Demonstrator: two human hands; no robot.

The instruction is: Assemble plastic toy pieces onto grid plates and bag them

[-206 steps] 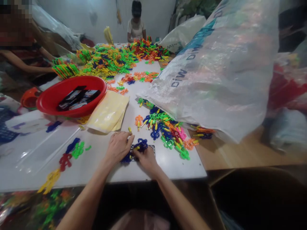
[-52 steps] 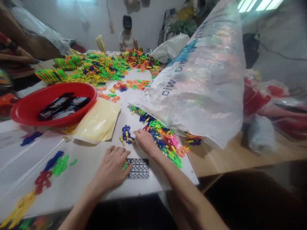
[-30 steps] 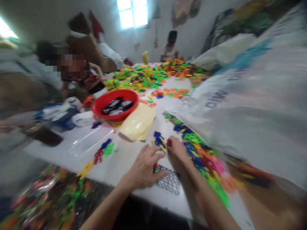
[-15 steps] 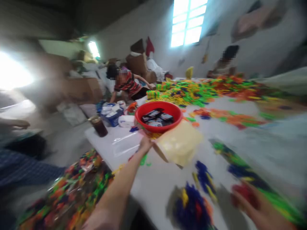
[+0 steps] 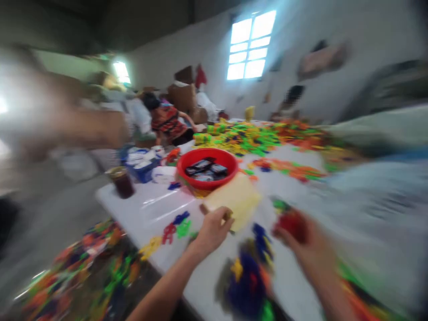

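My left hand (image 5: 214,226) is over the near edge of a pale yellow sheet or bag (image 5: 238,198), its fingers pinched together; what they hold, if anything, is too small to name. On the right, my right hand (image 5: 309,238) is curled round a red object (image 5: 293,226), blurred by motion. Between the hands and nearer to me lies a pile of dark blue pieces (image 5: 248,283) with some yellow and orange ones. Small blue, red, green and yellow pieces (image 5: 169,232) lie on the white table (image 5: 209,272) to the left of my left hand.
A red basin (image 5: 185,176) holds dark packets. Left of it are a blue basket (image 5: 144,174) and a dark cup (image 5: 122,183). Colourful pieces (image 5: 247,136) cover the far table. Filled clear bags lie lower left. Two people are beyond; a blurred arm (image 5: 96,129) reaches in at left.
My left hand has moved right and nearer, from the sheet's left corner to its near edge. My right hand, with the red object, has come up and inward. The camera view has shifted.
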